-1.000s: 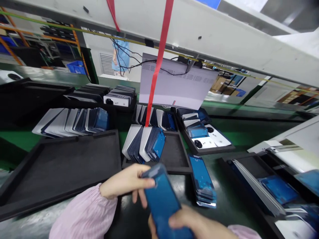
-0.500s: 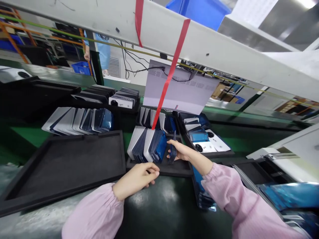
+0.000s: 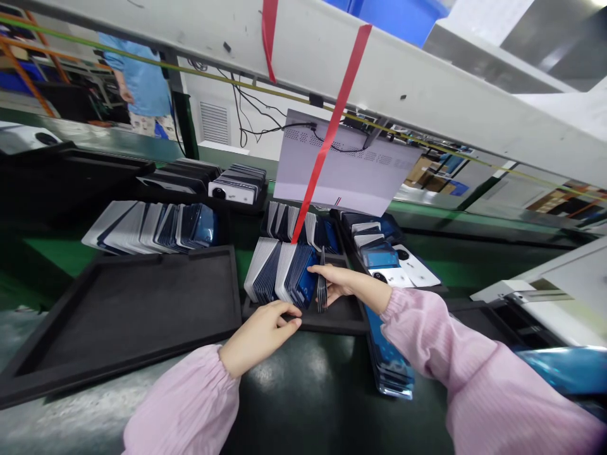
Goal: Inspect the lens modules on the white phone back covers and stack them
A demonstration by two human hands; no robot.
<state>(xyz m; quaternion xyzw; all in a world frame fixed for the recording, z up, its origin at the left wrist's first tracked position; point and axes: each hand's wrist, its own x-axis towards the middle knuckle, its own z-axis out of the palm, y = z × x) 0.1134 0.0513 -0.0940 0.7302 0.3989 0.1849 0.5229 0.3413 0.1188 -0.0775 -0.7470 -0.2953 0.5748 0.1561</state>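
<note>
Thin panels (image 3: 322,292), a small bunch on edge near the centre of the frame, are what I am minding from this end. To handle them well, I judge a light, even pinch is wanted, with the bunch square and the thumb clear of the shiny blue faces; a crooked squeeze could slide such sheets apart. Nearest, below left of centre, my left hand (image 3: 262,332) hangs loosely curled by the front rim of a black tray (image 3: 348,311), thumb and fingers slightly apart, holding nothing that I can see; whether it touches the rim I cannot tell. A little farther off, my right hand (image 3: 339,282) pinches the bunch between thumb and fingers, so the panels lie in that grip and just beyond the left fingertips. They are at the tray's right part, though I cannot make out whether their lower edges touch it. Just left of them leans a packed row (image 3: 279,272), its end face blue and close to the right thumb. A wide black tray (image 3: 142,309) fills the left of the frame. Beyond, another row (image 3: 152,227) stands at middle left, then a display's pale back (image 3: 360,170), and at upper left a person in blue (image 3: 152,88).
</note>
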